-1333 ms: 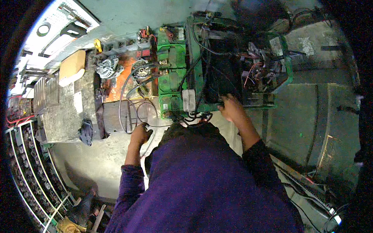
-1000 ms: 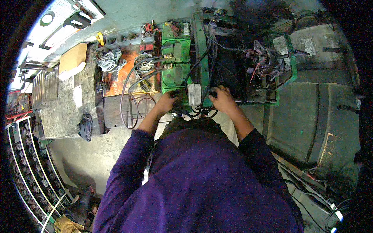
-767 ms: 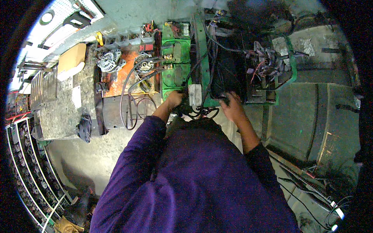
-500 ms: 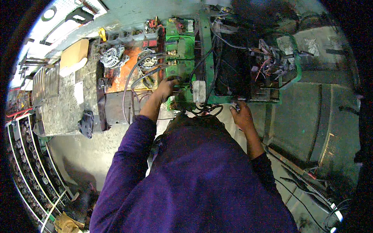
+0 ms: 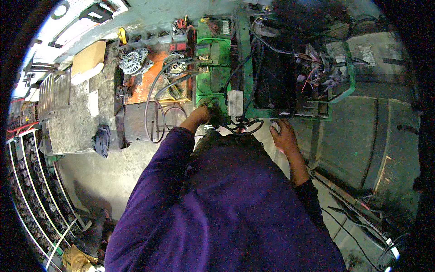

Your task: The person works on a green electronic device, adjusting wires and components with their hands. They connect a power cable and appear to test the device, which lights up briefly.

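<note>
My left hand (image 5: 201, 115) reaches into dark fittings at the lower end of a row of green batteries (image 5: 213, 77); its fingertips are hidden there. My right hand (image 5: 282, 136) is at the lower edge of a green metal frame (image 5: 331, 96), fingers curled, thumb raised, on something I cannot make out. Between the hands, black cables (image 5: 256, 127) loop below a pale oblong box (image 5: 235, 102). Thick cables run leftward from the batteries, past an alternator with its inside showing (image 5: 174, 68), and hang in loops.
On the left, a worn workbench (image 5: 77, 115) bears cardboard (image 5: 88, 59), a dark cloth (image 5: 102, 140) and, on an orange plate, an alternator housing (image 5: 133, 61). A rack of parts (image 5: 31, 190) stands lower left. Cables and a long toothed strip (image 5: 349, 204) lie lower right.
My left hand came from the hanging cable loop onto the batteries, rose, then dropped slightly. My right hand moved rightward along the frame and down to its edge.
</note>
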